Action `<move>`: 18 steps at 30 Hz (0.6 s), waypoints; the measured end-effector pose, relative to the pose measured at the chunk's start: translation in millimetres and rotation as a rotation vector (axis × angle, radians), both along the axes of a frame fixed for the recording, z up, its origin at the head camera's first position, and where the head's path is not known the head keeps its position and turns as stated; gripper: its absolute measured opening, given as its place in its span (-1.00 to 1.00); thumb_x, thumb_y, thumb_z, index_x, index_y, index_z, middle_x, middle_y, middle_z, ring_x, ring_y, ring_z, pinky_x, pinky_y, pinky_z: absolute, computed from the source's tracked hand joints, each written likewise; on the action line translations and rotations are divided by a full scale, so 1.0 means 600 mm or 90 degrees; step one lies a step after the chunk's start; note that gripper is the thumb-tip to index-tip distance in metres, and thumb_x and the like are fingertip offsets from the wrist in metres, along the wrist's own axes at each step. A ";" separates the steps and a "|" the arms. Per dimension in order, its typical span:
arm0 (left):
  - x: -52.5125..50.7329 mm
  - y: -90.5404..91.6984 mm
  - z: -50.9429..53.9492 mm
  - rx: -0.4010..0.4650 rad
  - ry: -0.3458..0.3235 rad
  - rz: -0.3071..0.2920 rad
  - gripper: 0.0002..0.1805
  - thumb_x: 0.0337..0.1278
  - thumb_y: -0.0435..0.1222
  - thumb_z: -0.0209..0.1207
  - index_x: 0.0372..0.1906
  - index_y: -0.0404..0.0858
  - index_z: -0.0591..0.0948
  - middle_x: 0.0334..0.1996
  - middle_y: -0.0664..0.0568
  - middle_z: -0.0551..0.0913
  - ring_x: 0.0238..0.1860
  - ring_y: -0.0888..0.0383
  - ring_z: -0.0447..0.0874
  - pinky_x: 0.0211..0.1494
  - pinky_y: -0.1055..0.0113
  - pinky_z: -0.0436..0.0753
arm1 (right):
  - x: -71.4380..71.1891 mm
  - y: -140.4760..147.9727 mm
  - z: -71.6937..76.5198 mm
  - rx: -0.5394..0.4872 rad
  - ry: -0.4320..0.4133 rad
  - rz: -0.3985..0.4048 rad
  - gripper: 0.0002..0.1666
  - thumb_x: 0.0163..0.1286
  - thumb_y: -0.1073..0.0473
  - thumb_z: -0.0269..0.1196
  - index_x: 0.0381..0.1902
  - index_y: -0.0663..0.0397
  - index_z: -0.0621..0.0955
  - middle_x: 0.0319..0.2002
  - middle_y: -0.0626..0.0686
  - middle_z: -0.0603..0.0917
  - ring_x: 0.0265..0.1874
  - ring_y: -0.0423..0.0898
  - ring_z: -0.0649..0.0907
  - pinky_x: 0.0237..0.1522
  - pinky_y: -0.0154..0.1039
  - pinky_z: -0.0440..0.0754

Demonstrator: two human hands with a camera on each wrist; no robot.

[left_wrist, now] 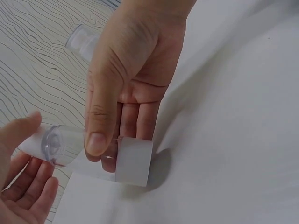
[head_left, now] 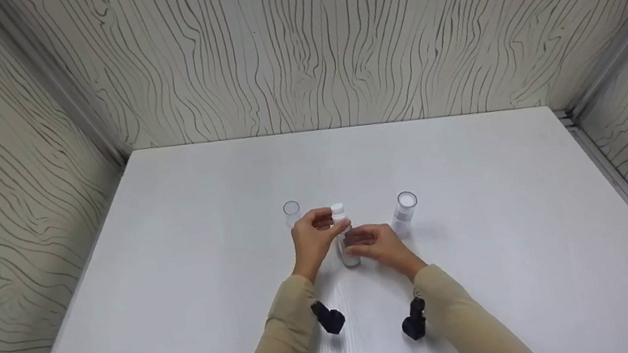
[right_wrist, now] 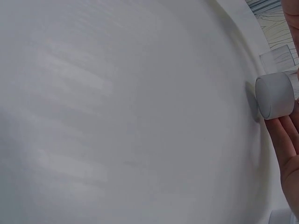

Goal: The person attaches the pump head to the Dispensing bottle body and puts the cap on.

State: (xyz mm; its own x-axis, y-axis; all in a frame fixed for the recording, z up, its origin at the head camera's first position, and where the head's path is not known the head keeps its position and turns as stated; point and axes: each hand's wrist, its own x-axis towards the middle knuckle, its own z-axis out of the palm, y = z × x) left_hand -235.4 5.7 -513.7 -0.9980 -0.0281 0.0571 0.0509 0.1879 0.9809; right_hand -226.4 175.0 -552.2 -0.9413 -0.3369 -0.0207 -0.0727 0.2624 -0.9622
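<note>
A slim clear bottle [head_left: 349, 256] with a white top and a whitish base band is between both hands. My left hand [head_left: 311, 240] has its thumb and fingers about the white upper end. Lower down, my right hand [head_left: 383, 245] pinches the clear body [left_wrist: 77, 163] between thumb and fingers. The whitish base [right_wrist: 275, 95] shows below the fingers in the right wrist view; whether it touches the table I cannot tell. Beside the left hand stands a clear, hollow cylinder [head_left: 291, 208], like a cap. A second, similar bottle [head_left: 405, 213] stands just beyond the right hand.
The white table [head_left: 202, 218] reaches back to a wood-grain patterned wall [head_left: 295, 48], with patterned side walls too. Black wrist cameras [head_left: 329, 317] are strapped over the beige sleeves [head_left: 280, 343].
</note>
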 end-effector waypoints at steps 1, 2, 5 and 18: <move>0.000 0.000 0.000 -0.002 -0.001 0.001 -0.56 -0.13 -0.26 0.46 -0.10 -0.40 0.65 -0.16 -0.25 0.73 -0.09 -0.04 0.74 0.02 0.29 0.73 | 0.000 0.000 0.000 0.001 -0.001 0.000 -0.50 0.24 0.34 0.30 0.06 0.60 0.50 0.05 0.50 0.59 0.04 0.35 0.64 0.06 -0.34 0.69; 0.000 0.000 0.001 -0.002 -0.002 0.000 -0.56 -0.13 -0.27 0.46 -0.10 -0.40 0.65 -0.16 -0.24 0.73 -0.08 -0.04 0.74 0.02 0.30 0.73 | 0.000 0.000 0.000 0.002 -0.001 0.000 -0.50 0.24 0.34 0.30 0.07 0.59 0.50 0.05 0.50 0.60 0.04 0.35 0.64 0.06 -0.34 0.69; 0.000 0.000 0.002 0.000 -0.003 -0.003 -0.56 -0.12 -0.29 0.45 -0.09 -0.42 0.64 -0.16 -0.25 0.73 -0.08 -0.05 0.74 0.01 0.31 0.73 | 0.000 0.000 0.000 0.003 -0.002 0.000 -0.50 0.23 0.33 0.31 0.07 0.59 0.50 0.05 0.50 0.59 0.04 0.35 0.64 0.07 -0.33 0.69; 0.001 -0.003 0.005 -0.009 0.004 -0.024 -0.55 -0.07 -0.29 0.42 -0.04 -0.45 0.64 -0.12 -0.29 0.73 -0.07 -0.10 0.75 0.01 0.31 0.74 | 0.001 -0.001 0.003 0.021 0.016 -0.008 -0.51 0.24 0.30 0.31 0.05 0.55 0.53 0.04 0.47 0.62 0.05 0.29 0.66 0.04 -0.34 0.70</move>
